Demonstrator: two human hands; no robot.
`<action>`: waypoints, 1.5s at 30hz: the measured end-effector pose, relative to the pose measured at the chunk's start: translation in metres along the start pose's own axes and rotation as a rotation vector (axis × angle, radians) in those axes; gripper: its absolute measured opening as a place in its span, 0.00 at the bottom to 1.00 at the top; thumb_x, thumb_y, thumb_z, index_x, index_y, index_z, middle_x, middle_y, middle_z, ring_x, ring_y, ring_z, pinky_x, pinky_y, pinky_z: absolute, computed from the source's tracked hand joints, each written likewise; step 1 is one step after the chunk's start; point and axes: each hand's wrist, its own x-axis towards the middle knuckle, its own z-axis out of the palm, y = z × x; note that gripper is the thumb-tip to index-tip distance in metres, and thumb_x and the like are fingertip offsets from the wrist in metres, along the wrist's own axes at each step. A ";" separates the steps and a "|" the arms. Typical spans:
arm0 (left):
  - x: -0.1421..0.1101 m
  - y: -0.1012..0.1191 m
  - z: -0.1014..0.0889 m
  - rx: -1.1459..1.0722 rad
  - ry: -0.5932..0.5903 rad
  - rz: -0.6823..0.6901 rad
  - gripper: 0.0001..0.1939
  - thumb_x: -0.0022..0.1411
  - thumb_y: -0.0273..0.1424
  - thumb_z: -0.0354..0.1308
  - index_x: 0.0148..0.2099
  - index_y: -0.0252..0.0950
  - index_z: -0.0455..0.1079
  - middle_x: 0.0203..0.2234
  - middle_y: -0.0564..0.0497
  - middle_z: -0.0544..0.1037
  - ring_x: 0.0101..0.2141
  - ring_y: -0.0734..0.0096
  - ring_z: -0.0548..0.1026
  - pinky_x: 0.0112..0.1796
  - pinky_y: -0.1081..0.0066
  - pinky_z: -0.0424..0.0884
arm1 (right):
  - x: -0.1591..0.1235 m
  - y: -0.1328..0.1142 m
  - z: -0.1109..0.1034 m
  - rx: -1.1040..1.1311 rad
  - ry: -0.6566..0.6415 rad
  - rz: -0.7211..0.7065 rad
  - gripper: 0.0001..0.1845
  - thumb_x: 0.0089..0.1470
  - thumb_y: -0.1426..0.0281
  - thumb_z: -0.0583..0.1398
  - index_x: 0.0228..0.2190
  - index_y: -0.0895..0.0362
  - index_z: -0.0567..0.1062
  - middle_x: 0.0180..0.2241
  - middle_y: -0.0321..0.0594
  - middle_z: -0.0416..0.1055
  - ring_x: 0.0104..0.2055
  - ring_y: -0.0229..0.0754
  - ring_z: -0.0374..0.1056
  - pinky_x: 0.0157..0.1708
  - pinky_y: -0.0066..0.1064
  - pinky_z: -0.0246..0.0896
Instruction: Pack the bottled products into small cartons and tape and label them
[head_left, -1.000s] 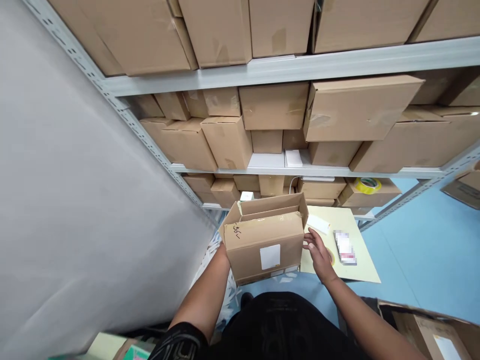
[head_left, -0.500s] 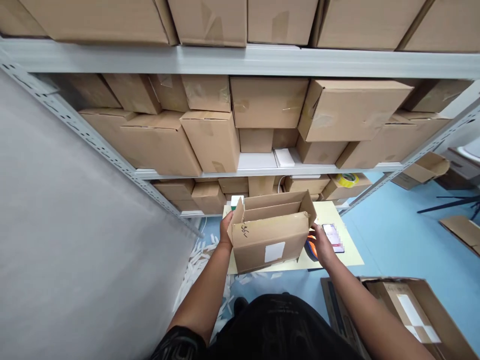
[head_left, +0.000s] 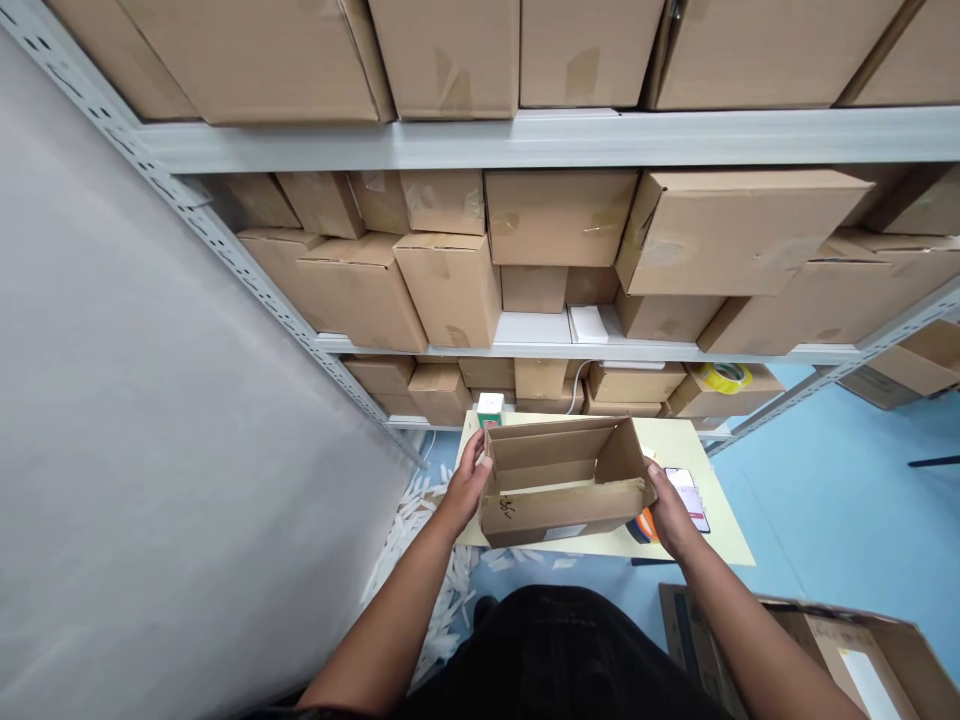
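Between my hands is a cardboard box (head_left: 571, 510) with its top side open towards me, handwriting and a white label on its front wall. Through the box the pale yellow table top seems to show at the bottom. My left hand (head_left: 472, 482) grips its left end, thumb on the near side. At the right end my right hand (head_left: 666, 505) holds the box wall. Just beside the right hand lie an orange and blue tape roll (head_left: 643, 525), partly hidden, and a phone (head_left: 688, 498). A small white and green box (head_left: 490, 408) stands behind the left hand.
Grey metal shelves (head_left: 450, 145) packed with cardboard boxes rise ahead. A yellow tape roll (head_left: 725, 377) lies on a lower box. White paper strips (head_left: 420, 540) litter the floor at left, next to the wall (head_left: 187, 450). A large open carton (head_left: 862, 610) stands at lower right.
The box has tilted so that its open inside faces me, and its flaps no longer stand up. Both hands now grip its ends more fully. The view has shifted left.
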 end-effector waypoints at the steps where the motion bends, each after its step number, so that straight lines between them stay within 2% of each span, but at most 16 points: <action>1: 0.000 0.000 0.003 0.053 0.003 0.030 0.37 0.72 0.52 0.51 0.76 0.44 0.50 0.73 0.41 0.57 0.72 0.51 0.56 0.68 0.49 0.56 | 0.001 -0.005 -0.002 0.064 -0.007 0.044 0.31 0.60 0.44 0.58 0.55 0.48 0.76 0.52 0.43 0.80 0.58 0.57 0.72 0.58 0.48 0.67; 4: -0.002 -0.003 0.008 0.215 0.052 0.149 0.33 0.74 0.48 0.50 0.75 0.45 0.53 0.74 0.43 0.54 0.73 0.52 0.52 0.69 0.47 0.53 | 0.001 -0.012 -0.011 0.123 -0.054 0.104 0.29 0.57 0.46 0.62 0.53 0.49 0.78 0.51 0.43 0.80 0.60 0.58 0.71 0.60 0.48 0.64; 7: -0.004 -0.008 0.012 0.237 0.056 0.205 0.30 0.76 0.45 0.48 0.74 0.45 0.54 0.75 0.43 0.52 0.73 0.52 0.52 0.69 0.48 0.53 | -0.002 -0.010 -0.018 0.108 -0.097 0.101 0.29 0.56 0.45 0.63 0.52 0.49 0.79 0.53 0.42 0.80 0.61 0.59 0.70 0.61 0.48 0.63; 10: 0.000 -0.009 0.012 0.206 0.003 0.211 0.30 0.77 0.42 0.46 0.76 0.45 0.49 0.74 0.42 0.54 0.71 0.53 0.56 0.68 0.49 0.58 | -0.004 -0.002 -0.019 0.127 -0.049 0.091 0.29 0.57 0.45 0.62 0.53 0.47 0.78 0.56 0.41 0.78 0.62 0.57 0.69 0.61 0.47 0.63; 12: 0.005 -0.005 0.008 0.286 -0.001 0.264 0.30 0.76 0.41 0.46 0.76 0.44 0.50 0.73 0.42 0.55 0.71 0.53 0.56 0.68 0.48 0.57 | -0.005 0.003 -0.018 0.133 -0.019 0.088 0.29 0.58 0.45 0.62 0.54 0.47 0.77 0.57 0.41 0.77 0.63 0.57 0.68 0.61 0.47 0.64; 15: 0.012 0.008 -0.002 0.494 -0.013 0.411 0.26 0.75 0.38 0.49 0.71 0.43 0.61 0.71 0.42 0.59 0.72 0.51 0.54 0.70 0.45 0.52 | -0.004 0.006 -0.017 0.119 -0.009 0.090 0.30 0.58 0.45 0.62 0.54 0.48 0.77 0.57 0.42 0.77 0.62 0.57 0.69 0.60 0.47 0.65; 18: 0.021 0.023 -0.012 0.663 -0.146 0.511 0.21 0.72 0.37 0.52 0.64 0.43 0.70 0.68 0.43 0.65 0.72 0.49 0.53 0.70 0.43 0.52 | -0.004 0.005 -0.016 0.117 -0.008 0.081 0.30 0.57 0.45 0.63 0.53 0.49 0.78 0.56 0.43 0.78 0.62 0.58 0.69 0.60 0.47 0.65; 21: 0.032 0.034 -0.018 0.745 -0.256 0.428 0.25 0.70 0.36 0.56 0.67 0.43 0.68 0.72 0.45 0.61 0.73 0.48 0.50 0.70 0.44 0.52 | -0.005 0.004 -0.015 0.131 -0.002 0.086 0.29 0.58 0.46 0.62 0.53 0.49 0.79 0.54 0.43 0.80 0.62 0.58 0.69 0.61 0.47 0.65; 25: 0.043 0.037 -0.019 0.731 -0.295 0.259 0.37 0.64 0.40 0.64 0.73 0.47 0.61 0.76 0.46 0.49 0.74 0.44 0.46 0.70 0.42 0.51 | -0.006 0.002 -0.012 0.137 0.032 0.090 0.29 0.57 0.46 0.62 0.52 0.49 0.81 0.50 0.42 0.82 0.60 0.59 0.71 0.59 0.50 0.67; 28: 0.047 0.034 -0.019 0.648 -0.333 0.246 0.42 0.62 0.42 0.67 0.75 0.47 0.58 0.77 0.46 0.46 0.74 0.44 0.46 0.70 0.43 0.51 | -0.006 -0.003 -0.011 0.108 0.019 0.095 0.27 0.59 0.46 0.61 0.50 0.50 0.82 0.49 0.42 0.82 0.58 0.58 0.73 0.56 0.48 0.70; 31: 0.045 0.030 -0.019 0.553 -0.358 0.276 0.42 0.64 0.41 0.65 0.76 0.46 0.55 0.77 0.45 0.44 0.74 0.45 0.46 0.70 0.44 0.50 | -0.004 -0.011 -0.010 0.070 -0.008 0.114 0.26 0.59 0.47 0.61 0.49 0.50 0.81 0.51 0.42 0.81 0.58 0.58 0.73 0.56 0.48 0.70; 34: 0.041 0.026 -0.018 0.488 -0.348 0.280 0.40 0.65 0.38 0.64 0.76 0.45 0.55 0.77 0.44 0.44 0.74 0.46 0.46 0.70 0.44 0.49 | -0.005 -0.024 -0.011 -0.084 0.105 0.059 0.23 0.59 0.50 0.62 0.48 0.50 0.81 0.54 0.43 0.79 0.59 0.58 0.72 0.59 0.51 0.67; 37: 0.038 0.026 -0.018 0.466 -0.335 0.264 0.37 0.65 0.35 0.62 0.74 0.46 0.59 0.77 0.45 0.45 0.74 0.45 0.47 0.70 0.44 0.50 | -0.012 -0.042 -0.011 -0.432 0.159 -0.210 0.21 0.59 0.55 0.62 0.50 0.48 0.81 0.58 0.43 0.76 0.62 0.58 0.68 0.64 0.54 0.60; 39: 0.037 0.027 -0.017 0.469 -0.335 0.266 0.35 0.64 0.33 0.61 0.72 0.46 0.61 0.77 0.46 0.45 0.74 0.46 0.48 0.70 0.45 0.50 | -0.018 -0.053 -0.008 -0.698 0.041 -0.430 0.21 0.59 0.58 0.63 0.52 0.47 0.81 0.62 0.43 0.72 0.65 0.59 0.64 0.67 0.57 0.54; 41: 0.038 0.029 -0.016 0.488 -0.330 0.270 0.35 0.64 0.31 0.60 0.72 0.44 0.62 0.77 0.45 0.45 0.74 0.46 0.48 0.70 0.45 0.50 | -0.022 -0.059 -0.002 -0.925 -0.110 -0.554 0.20 0.57 0.60 0.65 0.51 0.48 0.81 0.63 0.44 0.71 0.66 0.62 0.63 0.67 0.59 0.53; 45: 0.038 0.030 -0.014 0.527 -0.317 0.279 0.35 0.63 0.29 0.59 0.71 0.43 0.62 0.77 0.45 0.46 0.74 0.48 0.49 0.70 0.45 0.51 | -0.025 -0.062 0.010 -1.151 -0.250 -0.585 0.15 0.56 0.63 0.65 0.45 0.52 0.82 0.54 0.49 0.78 0.60 0.64 0.68 0.61 0.59 0.59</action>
